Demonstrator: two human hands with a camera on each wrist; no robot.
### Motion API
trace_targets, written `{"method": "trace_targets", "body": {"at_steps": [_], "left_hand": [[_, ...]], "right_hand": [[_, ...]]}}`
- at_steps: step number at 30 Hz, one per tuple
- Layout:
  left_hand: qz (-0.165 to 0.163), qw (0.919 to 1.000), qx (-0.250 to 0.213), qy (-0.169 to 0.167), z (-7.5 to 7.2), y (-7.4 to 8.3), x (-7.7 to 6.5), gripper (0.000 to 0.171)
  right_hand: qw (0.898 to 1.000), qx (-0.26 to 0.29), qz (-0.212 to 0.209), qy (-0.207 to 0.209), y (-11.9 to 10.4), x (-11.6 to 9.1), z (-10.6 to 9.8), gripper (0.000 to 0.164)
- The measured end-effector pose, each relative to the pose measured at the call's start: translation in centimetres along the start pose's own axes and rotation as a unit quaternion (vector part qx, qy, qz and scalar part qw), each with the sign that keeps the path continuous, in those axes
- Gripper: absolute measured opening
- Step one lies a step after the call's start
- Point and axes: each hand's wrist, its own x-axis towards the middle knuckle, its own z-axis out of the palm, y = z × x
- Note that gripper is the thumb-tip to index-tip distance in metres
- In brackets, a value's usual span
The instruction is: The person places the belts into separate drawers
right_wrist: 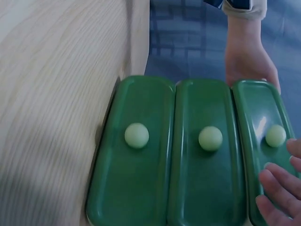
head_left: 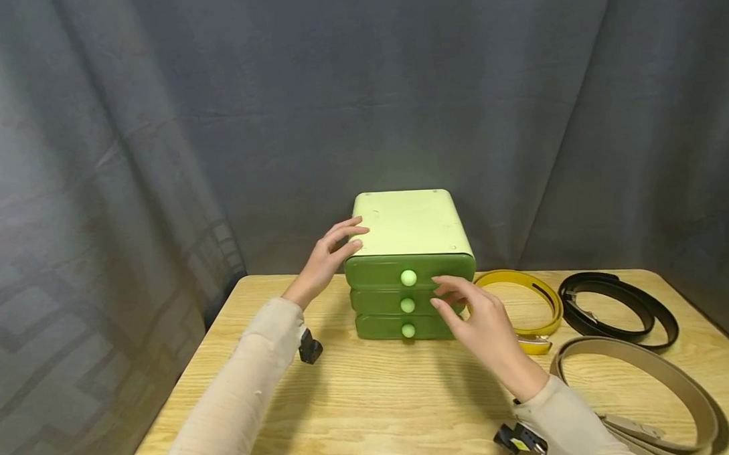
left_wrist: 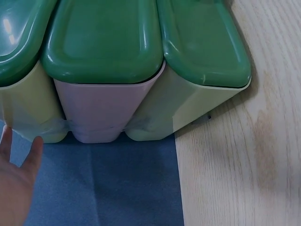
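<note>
A small three-drawer box (head_left: 409, 219) with a pale yellow-green top stands on the table, its green drawer fronts (right_wrist: 134, 183) closed. Each drawer has a round pale green knob (head_left: 408, 277). My left hand (head_left: 325, 259) lies at the box's upper left edge, fingers extended over the top; in the left wrist view the left hand (left_wrist: 19, 174) shows beside the box's side wall. In front of the top drawer's right part is my right hand (head_left: 479, 320), fingers loosely bent and apart from the knob. The right wrist view shows the right hand's fingers (right_wrist: 282, 188) near the top drawer's knob, holding nothing.
To the right of the box lie a coiled yellow belt (head_left: 519, 275), a black belt (head_left: 620, 305) and a taupe belt (head_left: 646, 351). A grey curtain (head_left: 396, 106) hangs behind the wooden table (head_left: 370, 401).
</note>
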Motion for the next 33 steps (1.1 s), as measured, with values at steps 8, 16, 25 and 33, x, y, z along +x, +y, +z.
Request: {"method": "trace_targets", "body": {"at_steps": [8, 16, 25, 33], "left_hand": [[0.007, 0.9999, -0.006, 0.005, 0.6, -0.1, 0.1, 0.032], [0.003, 1.0000, -0.006, 0.006, 0.9, 0.1, 0.2, 0.033], [-0.003, 0.9998, -0.022, -0.002, 0.9, 2.8, -0.6, 0.034], [-0.008, 0.9996, -0.026, -0.004, 0.9, 3.8, -0.9, 0.035]], "right_hand": [[0.998, 0.054, 0.025, 0.012, -0.6, 0.8, 2.0, 0.036], [0.996, 0.068, 0.058, 0.024, -1.0, 1.5, 3.0, 0.034], [0.995, 0.072, 0.063, 0.034, -0.8, 1.8, 3.4, 0.030], [0.994, 0.080, 0.056, 0.042, -0.7, 1.8, 3.5, 0.028]]}}
